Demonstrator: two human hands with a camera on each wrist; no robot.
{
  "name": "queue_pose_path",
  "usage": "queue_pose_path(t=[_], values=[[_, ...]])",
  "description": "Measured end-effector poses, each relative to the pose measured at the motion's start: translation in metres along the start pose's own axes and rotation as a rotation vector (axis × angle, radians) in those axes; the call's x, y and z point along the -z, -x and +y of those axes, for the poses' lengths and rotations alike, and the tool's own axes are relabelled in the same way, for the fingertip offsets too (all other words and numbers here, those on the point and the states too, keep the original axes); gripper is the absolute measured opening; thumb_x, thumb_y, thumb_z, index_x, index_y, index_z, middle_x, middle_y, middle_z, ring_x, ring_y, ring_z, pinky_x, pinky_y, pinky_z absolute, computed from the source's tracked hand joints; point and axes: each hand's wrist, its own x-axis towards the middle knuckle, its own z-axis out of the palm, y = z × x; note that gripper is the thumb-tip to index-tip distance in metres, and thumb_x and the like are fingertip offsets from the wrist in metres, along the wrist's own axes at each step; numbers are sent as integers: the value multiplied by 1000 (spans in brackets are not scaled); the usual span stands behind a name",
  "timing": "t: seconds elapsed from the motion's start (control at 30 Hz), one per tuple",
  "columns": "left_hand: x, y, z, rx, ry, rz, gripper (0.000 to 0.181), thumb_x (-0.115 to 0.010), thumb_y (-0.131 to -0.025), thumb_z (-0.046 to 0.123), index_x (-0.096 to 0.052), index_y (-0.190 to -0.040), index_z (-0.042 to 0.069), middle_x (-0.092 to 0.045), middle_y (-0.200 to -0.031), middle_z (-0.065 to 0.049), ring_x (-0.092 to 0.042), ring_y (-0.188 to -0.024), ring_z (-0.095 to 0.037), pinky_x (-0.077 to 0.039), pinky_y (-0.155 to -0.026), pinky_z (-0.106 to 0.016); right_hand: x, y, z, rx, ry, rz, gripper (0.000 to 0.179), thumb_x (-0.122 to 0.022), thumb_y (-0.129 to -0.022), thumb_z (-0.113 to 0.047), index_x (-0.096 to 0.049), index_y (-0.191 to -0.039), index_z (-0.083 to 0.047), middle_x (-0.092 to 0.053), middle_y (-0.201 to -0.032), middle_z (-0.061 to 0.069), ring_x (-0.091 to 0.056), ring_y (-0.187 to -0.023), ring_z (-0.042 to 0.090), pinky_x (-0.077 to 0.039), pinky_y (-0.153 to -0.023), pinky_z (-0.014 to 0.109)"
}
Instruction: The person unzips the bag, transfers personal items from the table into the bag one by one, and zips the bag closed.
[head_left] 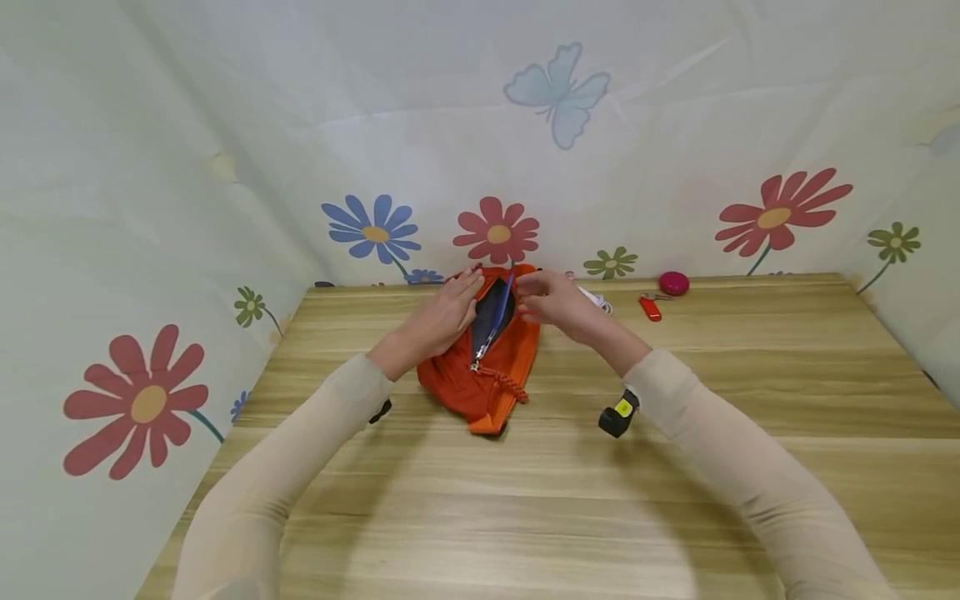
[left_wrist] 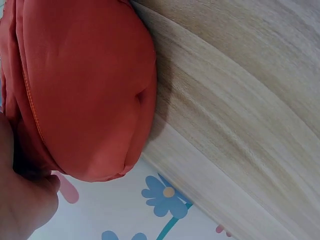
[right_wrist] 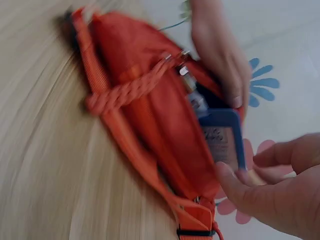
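An orange-red sling bag (head_left: 461, 387) lies on the wooden table, its zipped opening spread and dark inside. My left hand (head_left: 442, 312) grips the opening's left edge; in the left wrist view its thumb side (left_wrist: 30, 205) sits against the bag's end. A blue-framed badge holder (right_wrist: 222, 135) with a printed card stands partly inside the opening, a clip and metal hook at its strap end. My right hand (right_wrist: 280, 185) pinches the holder's outer edge between thumb and fingers. A braided orange cord (right_wrist: 132, 90) hangs by the zip.
Right of the bag lie a white cable (head_left: 600, 302), a small red object with a metal ring (head_left: 650, 308) and a round pink case (head_left: 673, 283). A flower-printed curtain (head_left: 420, 125) rises along the table's back edge. The bag's strap (right_wrist: 125, 140) trails along its side.
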Motion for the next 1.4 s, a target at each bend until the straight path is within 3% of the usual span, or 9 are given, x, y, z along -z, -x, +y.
queue_pose_path(t=[0.17, 0.3, 0.43, 0.63, 0.73, 0.83, 1.07, 1.23, 1.4], values=[[1, 1, 0, 27, 37, -15, 53, -38, -110, 17, -27, -158, -4, -26, -165, -20, -21, -154, -36, -18, -125, -45, -9, -3, 7, 229, 551, 71, 41, -56, -104, -13, -57, -144, -3, -63, -135, 20, -68, -100, 31, -58, -81, 37], [3, 1, 1, 26, 35, -20, 53, -38, -110, 17, -28, -158, -4, -25, -165, -20, -19, -155, -35, -17, -125, -44, -12, -3, 9, 290, 735, 185, 32, -61, -102, -14, -69, -129, 2, -71, -122, 18, -70, -92, 31, -57, -76, 39], [4, 1, 3, 23, 31, -24, 54, -39, -110, 18, -28, -158, -5, -26, -165, -20, -19, -155, -34, -18, -125, -45, -10, -4, 12, 205, 585, 210, 31, -68, -98, -15, -71, -123, 5, -72, -116, 19, -71, -95, 29, -59, -81, 38], [3, 2, 3, 29, 53, -26, 54, -38, -110, 20, -28, -158, -4, -25, -165, -19, -19, -155, -34, -17, -125, -43, -4, -11, 18, -58, -117, 140, 41, -59, -102, -2, -52, -140, 12, -49, -139, 26, -70, -99, 26, -54, -97, 40], [4, 3, 1, 35, 50, -16, 53, -37, -110, 19, -29, -157, -5, -26, -165, -20, -20, -154, -36, -17, -125, -43, -3, -13, 16, -102, -282, 188, 41, -56, -101, 2, -49, -140, 12, -37, -148, 28, -68, -94, 21, -53, -98, 40], [4, 3, -1, 42, 40, -5, 53, -37, -110, 18, -29, -157, -6, -26, -165, -21, -21, -154, -37, -17, -125, -44, -4, -15, 14, -93, -346, 227, 37, -55, -101, 4, -45, -136, 14, -23, -157, 24, -66, -97, 21, -53, -98, 37], [5, 2, 0, 47, 35, 5, 53, -38, -110, 17, -28, -157, -6, -25, -165, -21, -20, -154, -36, -17, -125, -45, -20, -19, 16, -72, -617, 371, 29, -56, -98, 10, -38, -119, 2, -36, -139, 21, -63, -102, 24, -54, -96, 34], [3, 4, 0, 56, 34, 10, 53, -37, -111, 17, -28, -157, -6, -25, -165, -21, -20, -154, -36, -18, -125, -45, -31, -13, 21, -196, -549, 198, 49, -53, -101, 6, -31, -145, 7, -44, -140, 24, -65, -111, 27, -57, -92, 30], [4, 6, 0, 55, 32, 21, 53, -37, -111, 18, -28, -157, -6, -26, -165, -21, -20, -154, -36, -18, -125, -45, -38, -12, 17, -153, -386, 37, 49, -53, -103, 2, -40, -149, 9, -51, -140, 29, -63, -121, 35, -56, -93, 33]])
